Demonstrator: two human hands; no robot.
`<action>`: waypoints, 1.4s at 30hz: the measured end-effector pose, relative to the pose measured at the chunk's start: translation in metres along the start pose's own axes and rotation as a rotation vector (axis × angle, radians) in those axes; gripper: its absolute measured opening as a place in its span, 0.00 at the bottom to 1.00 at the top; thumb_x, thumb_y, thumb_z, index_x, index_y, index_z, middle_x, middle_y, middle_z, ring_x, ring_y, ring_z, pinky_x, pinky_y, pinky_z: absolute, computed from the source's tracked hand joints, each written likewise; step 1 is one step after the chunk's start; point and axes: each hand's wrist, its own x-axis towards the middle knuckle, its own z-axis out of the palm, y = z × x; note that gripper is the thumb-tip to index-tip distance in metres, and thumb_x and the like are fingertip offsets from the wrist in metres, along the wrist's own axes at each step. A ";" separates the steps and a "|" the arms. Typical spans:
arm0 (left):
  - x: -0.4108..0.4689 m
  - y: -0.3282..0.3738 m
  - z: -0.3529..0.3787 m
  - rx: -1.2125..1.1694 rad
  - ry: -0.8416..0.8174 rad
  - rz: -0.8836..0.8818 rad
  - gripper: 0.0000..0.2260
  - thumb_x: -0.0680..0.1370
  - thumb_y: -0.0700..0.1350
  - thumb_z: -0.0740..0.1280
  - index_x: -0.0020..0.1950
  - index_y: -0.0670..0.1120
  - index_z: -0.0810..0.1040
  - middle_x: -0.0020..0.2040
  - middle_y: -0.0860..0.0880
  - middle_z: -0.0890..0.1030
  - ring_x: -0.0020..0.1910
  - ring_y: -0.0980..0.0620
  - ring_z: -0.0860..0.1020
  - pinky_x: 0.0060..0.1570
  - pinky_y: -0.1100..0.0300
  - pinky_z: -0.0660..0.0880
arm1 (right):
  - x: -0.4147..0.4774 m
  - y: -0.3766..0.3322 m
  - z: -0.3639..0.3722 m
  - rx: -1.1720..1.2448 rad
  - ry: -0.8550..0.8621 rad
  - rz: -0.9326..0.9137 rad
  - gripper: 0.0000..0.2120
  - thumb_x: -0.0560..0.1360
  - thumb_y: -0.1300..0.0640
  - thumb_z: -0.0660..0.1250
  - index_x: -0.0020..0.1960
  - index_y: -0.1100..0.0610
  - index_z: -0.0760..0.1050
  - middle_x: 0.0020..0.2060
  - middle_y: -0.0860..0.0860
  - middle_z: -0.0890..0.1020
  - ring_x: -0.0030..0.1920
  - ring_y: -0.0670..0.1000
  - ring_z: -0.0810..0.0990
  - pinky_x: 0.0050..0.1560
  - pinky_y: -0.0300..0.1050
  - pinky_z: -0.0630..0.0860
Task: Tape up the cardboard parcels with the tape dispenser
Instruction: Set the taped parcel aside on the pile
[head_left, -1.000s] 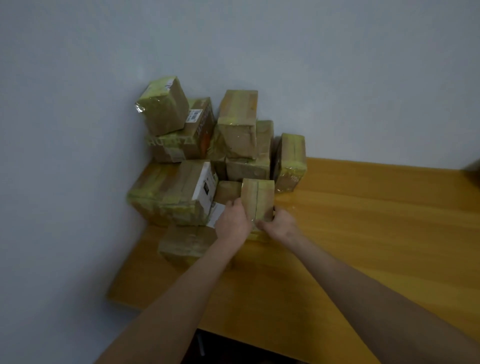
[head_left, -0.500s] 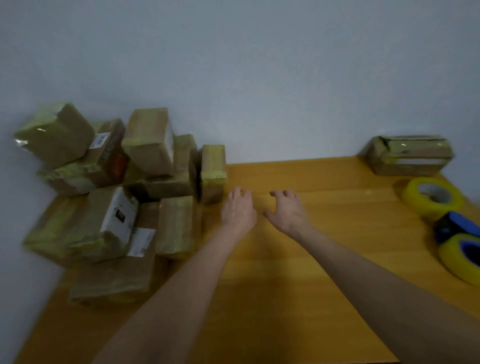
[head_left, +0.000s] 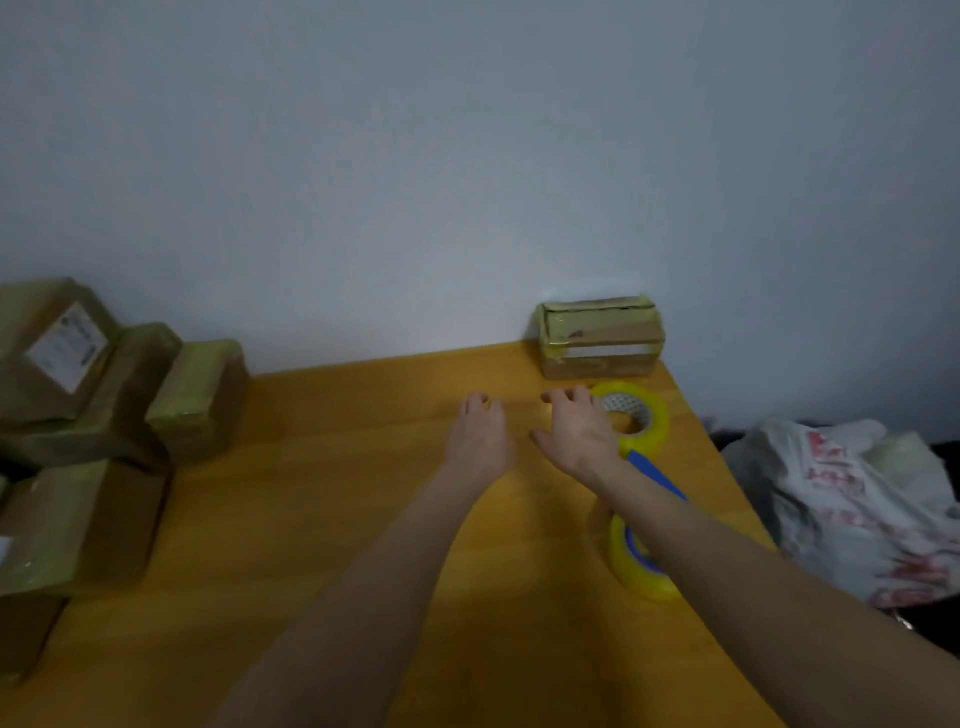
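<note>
**Left grip** (head_left: 480, 441): held wide, palm down, fingers loosely spread, nothing held. It is placed just above the centre of the frame, over bare tabletop (head_left: 337, 545).

**Right grip** (head_left: 579, 434): also wide and empty, set just right of the left grip. Its far edge is overlapped with the loose tape roll (head_left: 647, 415); contact cannot be told.

**Loose tape roll:** yellow, laid flat, right of centre.

**Tape dispenser** (head_left: 636, 569): blue-handled and loaded with a yellow roll. It is laid on the tabletop at lower right of centre, partly hidden beneath the right forearm. It is not gripped.

**Single parcel** (head_left: 600, 338): set against the wall, beyond the loose roll. Old tape bands are seen on it; whether it is sealed cannot be told.

**Parcel pile** (head_left: 200, 397): stacked at the left edge of the frame and wrapped in yellowish tape. One white label is shown.

**Plastic bag** (head_left: 852, 499): white with red print, lodged off the tabletop at the right edge.

**Step in hand:** judged to be a reach for the single parcel, taping not yet begun on it.

**Next move:** the parcel is to be drawn to the bare middle. The right forearm is to be pulled back so that the dispenser can be taken by its handle.
</note>
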 end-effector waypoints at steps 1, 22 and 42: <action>0.006 0.013 0.003 -0.001 -0.003 0.006 0.21 0.79 0.45 0.63 0.72 0.43 0.65 0.72 0.43 0.62 0.71 0.45 0.62 0.67 0.53 0.65 | 0.005 0.013 -0.005 0.016 -0.009 0.009 0.26 0.77 0.48 0.65 0.72 0.53 0.64 0.68 0.57 0.66 0.68 0.59 0.64 0.67 0.52 0.65; 0.194 0.061 0.069 -0.645 0.023 -0.351 0.38 0.76 0.55 0.69 0.77 0.42 0.53 0.75 0.42 0.60 0.73 0.42 0.62 0.68 0.50 0.64 | 0.170 0.178 -0.017 0.711 0.079 0.490 0.40 0.72 0.45 0.72 0.76 0.58 0.58 0.71 0.58 0.67 0.67 0.59 0.70 0.63 0.54 0.71; 0.099 -0.029 0.015 -0.674 0.361 -0.531 0.34 0.71 0.65 0.68 0.71 0.51 0.67 0.67 0.46 0.72 0.64 0.45 0.72 0.55 0.53 0.69 | 0.111 0.073 -0.015 0.448 -0.031 0.137 0.35 0.70 0.32 0.66 0.68 0.52 0.65 0.54 0.51 0.80 0.48 0.54 0.79 0.41 0.50 0.77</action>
